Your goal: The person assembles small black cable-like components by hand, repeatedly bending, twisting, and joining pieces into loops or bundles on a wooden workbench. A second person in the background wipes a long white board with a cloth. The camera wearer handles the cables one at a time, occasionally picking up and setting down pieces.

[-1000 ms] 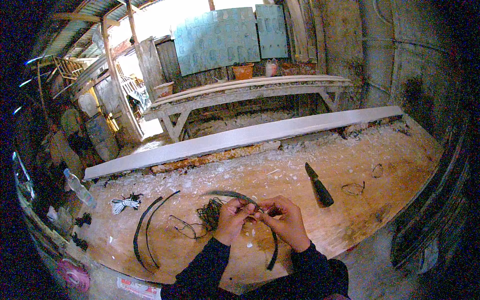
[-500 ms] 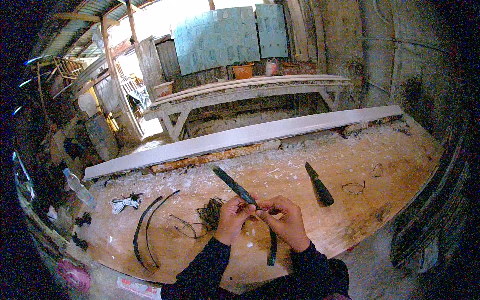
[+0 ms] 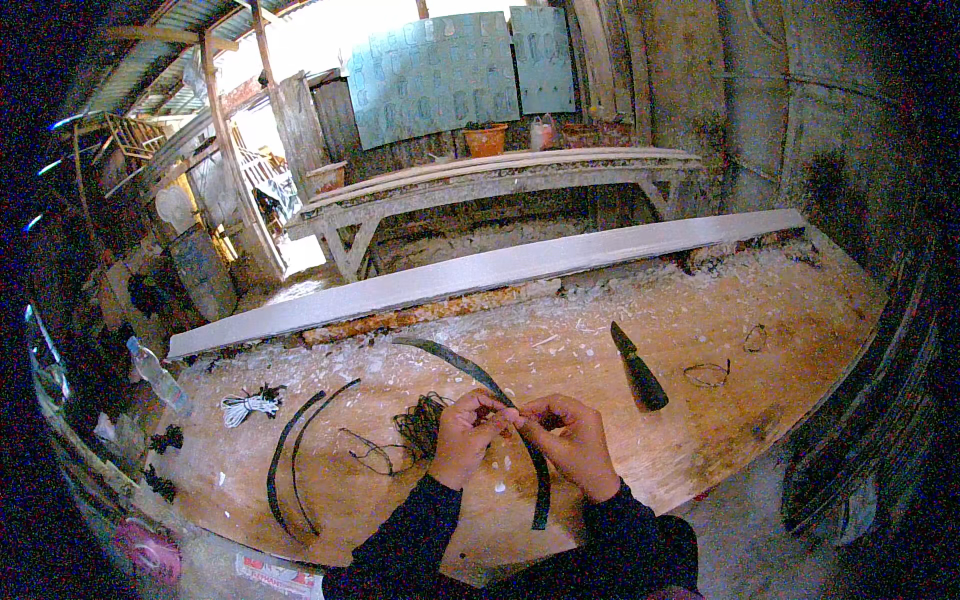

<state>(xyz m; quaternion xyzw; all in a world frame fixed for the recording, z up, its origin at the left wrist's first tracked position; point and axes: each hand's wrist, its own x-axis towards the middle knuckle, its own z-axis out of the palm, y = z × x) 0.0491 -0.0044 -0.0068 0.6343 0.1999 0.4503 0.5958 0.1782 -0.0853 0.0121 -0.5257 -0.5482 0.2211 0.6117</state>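
Note:
A dark, flat, flexible strip (image 3: 455, 360) curves across the near middle of the wooden table (image 3: 690, 450). My left hand (image 3: 465, 440) and my right hand (image 3: 568, 445) meet at the strip's middle, both closed, thumbs and fingertips pinching it. One end reaches up and left; the other hangs toward the table's near edge. Just left of my left hand lies a tangle of black cord (image 3: 418, 425). Two curved dark strips, a wider one (image 3: 274, 475) and a thinner one (image 3: 295, 455), rest further left. A knife with a dark handle (image 3: 643, 382) lies right of my hands.
Thin cord loops (image 3: 707, 376) lie at the right, a white cord bundle (image 3: 250, 406) at the left. A clear plastic bottle (image 3: 158, 374) stands by the left edge. Behind runs a long white board (image 3: 480, 275), then a bench (image 3: 400, 205) with an orange pot (image 3: 486, 142).
The strip's far part has swung left and now bends in an arc, where it was straighter before. My hands stay at nearly the same place, still pinching its middle.

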